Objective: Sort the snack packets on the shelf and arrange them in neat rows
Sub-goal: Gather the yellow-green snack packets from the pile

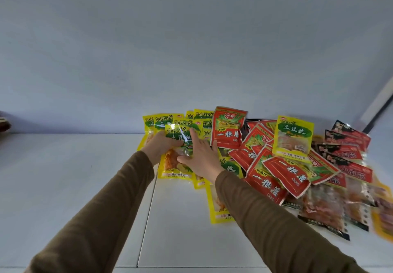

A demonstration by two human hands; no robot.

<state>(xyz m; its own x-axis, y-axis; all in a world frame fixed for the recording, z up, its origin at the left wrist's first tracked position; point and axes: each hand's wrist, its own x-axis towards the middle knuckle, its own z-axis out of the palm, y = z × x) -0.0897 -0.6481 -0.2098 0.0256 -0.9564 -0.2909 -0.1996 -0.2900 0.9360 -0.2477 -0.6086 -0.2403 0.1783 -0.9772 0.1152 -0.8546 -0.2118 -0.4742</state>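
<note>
A yellow-green snack packet (177, 158) lies on top of several like packets stacked against the shelf's back wall. My left hand (160, 145) grips its left edge. My right hand (198, 155) lies flat over its right side, fingers spread, thumb on the packet front. More yellow packets (200, 116) stand behind. A heap of red packets (270, 172) spreads to the right, one red packet (228, 128) leaning upright. A single yellow packet (293, 138) rests on top of the red heap. Another yellow packet (217, 206) is partly hidden under my right sleeve.
Black-and-red packets (346, 151) and clear packets with orange contents (325, 209) lie at the far right. The white shelf (74, 177) extends left, with a seam running toward the front edge. A dark object (4, 124) sits at the left edge.
</note>
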